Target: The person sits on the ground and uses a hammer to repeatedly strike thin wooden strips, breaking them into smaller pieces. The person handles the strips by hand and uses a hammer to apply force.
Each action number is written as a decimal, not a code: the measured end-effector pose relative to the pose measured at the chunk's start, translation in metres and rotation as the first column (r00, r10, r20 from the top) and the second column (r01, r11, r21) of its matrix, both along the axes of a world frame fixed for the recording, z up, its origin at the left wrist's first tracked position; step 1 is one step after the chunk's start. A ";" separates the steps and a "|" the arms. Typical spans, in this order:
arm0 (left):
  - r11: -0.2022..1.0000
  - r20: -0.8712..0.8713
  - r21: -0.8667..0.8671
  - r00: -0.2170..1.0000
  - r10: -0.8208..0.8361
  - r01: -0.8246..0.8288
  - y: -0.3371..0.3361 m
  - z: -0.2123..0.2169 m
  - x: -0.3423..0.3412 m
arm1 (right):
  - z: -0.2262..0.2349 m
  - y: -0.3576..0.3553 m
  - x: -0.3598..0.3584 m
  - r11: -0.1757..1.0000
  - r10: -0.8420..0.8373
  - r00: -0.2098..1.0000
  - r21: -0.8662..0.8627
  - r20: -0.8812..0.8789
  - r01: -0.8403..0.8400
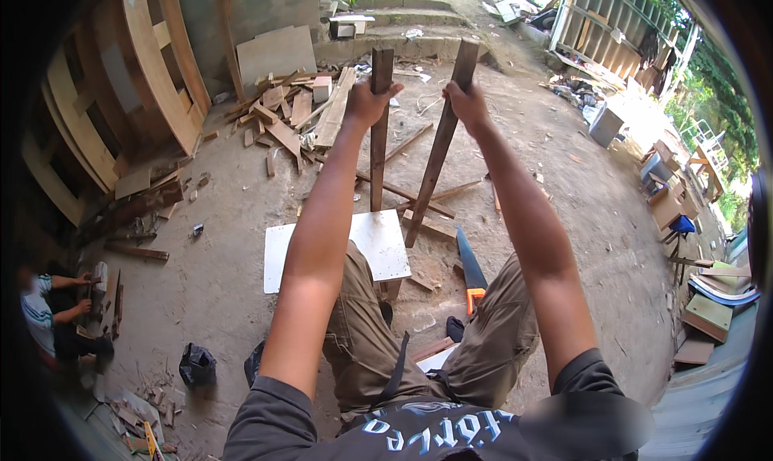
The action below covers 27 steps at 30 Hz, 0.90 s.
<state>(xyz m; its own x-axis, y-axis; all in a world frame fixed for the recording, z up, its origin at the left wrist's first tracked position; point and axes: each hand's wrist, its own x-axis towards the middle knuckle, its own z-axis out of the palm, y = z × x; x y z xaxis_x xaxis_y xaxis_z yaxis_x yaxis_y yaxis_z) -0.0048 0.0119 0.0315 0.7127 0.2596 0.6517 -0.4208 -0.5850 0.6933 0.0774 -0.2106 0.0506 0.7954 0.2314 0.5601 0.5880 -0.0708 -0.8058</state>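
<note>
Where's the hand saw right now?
In the head view, the hand saw lies on the ground right of the white board, beside the person's right knee, orange handle toward them.

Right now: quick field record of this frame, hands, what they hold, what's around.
left hand: grips upright dark wooden slat near its top
right hand: grips second, tilted slat
slat feet: by white board on dirt ground
nearby: handsaw with orange handle, right of board
back: scrap wood pile
far left: another person, seated
</note>
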 end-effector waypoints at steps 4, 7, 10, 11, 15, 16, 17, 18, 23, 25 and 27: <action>0.965 0.077 -0.173 0.980 -0.186 0.197 0.014 -0.026 0.019 | 0.001 0.013 -0.007 0.999 0.032 0.999 0.042 0.028 -0.034; 0.944 0.151 -0.267 0.975 -0.161 0.197 0.000 -0.037 0.022 | -0.048 0.006 -0.005 0.988 -0.036 0.990 -0.146 0.136 0.056; 0.958 0.174 -0.241 0.978 -0.115 0.156 -0.015 -0.031 0.016 | -0.054 0.005 -0.007 0.993 -0.033 0.993 -0.111 0.117 0.046; 0.952 0.176 -0.239 0.973 -0.152 0.192 -0.011 -0.029 0.018 | -0.057 0.008 -0.002 0.991 -0.045 0.996 -0.119 0.080 0.054; 0.975 0.191 -0.219 0.982 0.001 0.041 -0.003 -0.035 0.015 | -0.061 0.015 0.005 0.993 -0.077 0.996 -0.082 0.042 0.081; 0.971 0.218 -0.232 0.976 -0.002 0.054 -0.008 -0.037 0.013 | -0.063 0.011 0.004 0.993 -0.093 0.994 -0.067 0.054 0.096; 0.969 0.215 -0.227 0.976 -0.044 0.094 -0.011 -0.038 0.009 | -0.065 0.006 0.002 0.998 -0.065 0.989 0.000 0.133 0.066; 0.967 0.216 -0.221 0.973 -0.081 0.130 -0.015 -0.031 -0.001 | -0.062 0.002 0.001 0.998 -0.052 0.988 0.027 0.142 0.049; 0.946 0.135 -0.315 0.990 -0.038 0.079 -0.019 -0.031 -0.004 | -0.065 -0.021 0.013 0.999 -0.030 0.986 0.048 0.161 0.023; 0.949 0.189 -0.292 0.980 -0.062 0.117 -0.014 -0.033 -0.002 | -0.061 -0.024 0.002 0.999 -0.018 0.993 0.050 0.115 0.013; 0.955 0.183 -0.276 0.981 -0.063 0.112 -0.013 -0.035 -0.004 | -0.062 -0.023 0.002 0.999 -0.049 0.992 0.026 0.116 0.046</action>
<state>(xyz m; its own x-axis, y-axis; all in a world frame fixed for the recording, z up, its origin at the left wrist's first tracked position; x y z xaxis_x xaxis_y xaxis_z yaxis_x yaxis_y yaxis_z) -0.0085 -0.0006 -0.0030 0.6259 0.3928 0.6737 -0.5877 -0.3303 0.7386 0.0793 -0.2334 -0.0113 0.7342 0.1805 0.6545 0.6745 -0.0832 -0.7336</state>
